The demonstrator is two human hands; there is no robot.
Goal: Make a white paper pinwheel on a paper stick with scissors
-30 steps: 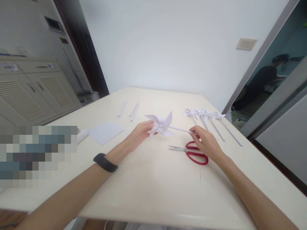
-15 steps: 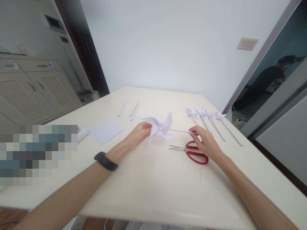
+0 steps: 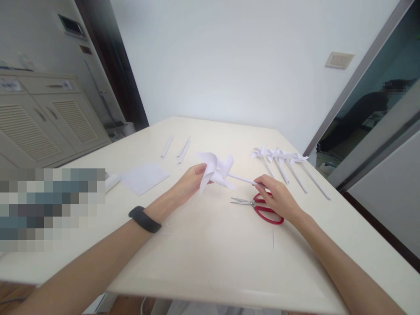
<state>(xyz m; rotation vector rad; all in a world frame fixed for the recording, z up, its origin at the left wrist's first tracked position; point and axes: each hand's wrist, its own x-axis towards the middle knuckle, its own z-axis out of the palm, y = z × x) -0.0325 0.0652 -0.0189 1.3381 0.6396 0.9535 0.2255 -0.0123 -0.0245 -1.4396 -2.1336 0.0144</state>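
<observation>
The pinwheel (image 3: 217,169) was held over the table (image 3: 197,262). Its long axis ran crosswise, head pointing left, stick (image 3: 242,179) extending right. The right hand (image 3: 276,194) pinched the stick; the left hand (image 3: 187,186) met the head, its grip (partly hidden by blades (image 3: 225,166)) indeterminable.

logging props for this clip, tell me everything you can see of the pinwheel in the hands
The white pinwheel looks like folded paper: four curved, pointed blades on a thin white stick. It is held over the table, its stick slanting slightly down to the right. The left hand is behind the blades, its grip partly hidden; the right hand pinches the stick, hiding its far end.
</observation>
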